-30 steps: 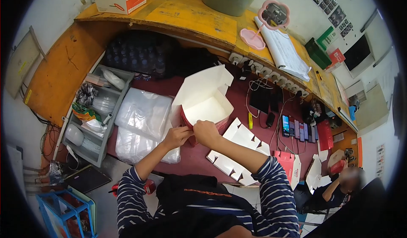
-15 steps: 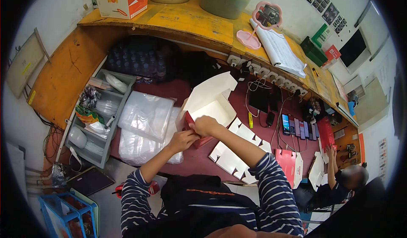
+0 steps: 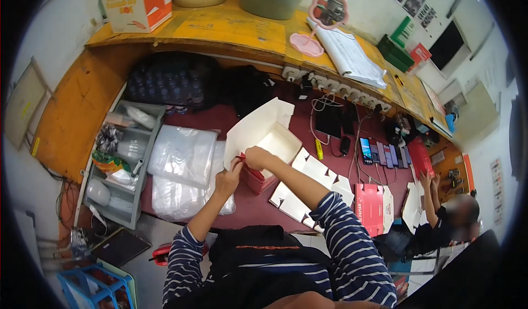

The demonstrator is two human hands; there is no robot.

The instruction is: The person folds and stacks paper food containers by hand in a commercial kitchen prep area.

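Note:
A partly folded cardboard box point(image 3: 280, 144), white inside and red outside, stands on the dark red tabletop with its lid raised. At its near left corner, my left hand point(image 3: 226, 181) pinches a red edge between thumb and fingers. My right hand point(image 3: 257, 159) is closed on the same corner, just above and right of the left one. The fingertips partly hide the fold they grip. Right of the box lies a flat white box blank point(image 3: 308, 183) with cut slots.
Clear plastic bags point(image 3: 184, 155) are stacked left of the box, beside a grey divided tray point(image 3: 137, 202). Several phones point(image 3: 379, 152) with cables lie at right, near a red flat box point(image 3: 368, 207). A co-worker point(image 3: 434, 199) handles a red box beyond. A yellow shelf point(image 3: 231, 31) overhangs the back.
My view has shifted slightly. The left hand has slid a little lower and apart from the right, its fingers still at the box corner. The right hand stays at that corner.

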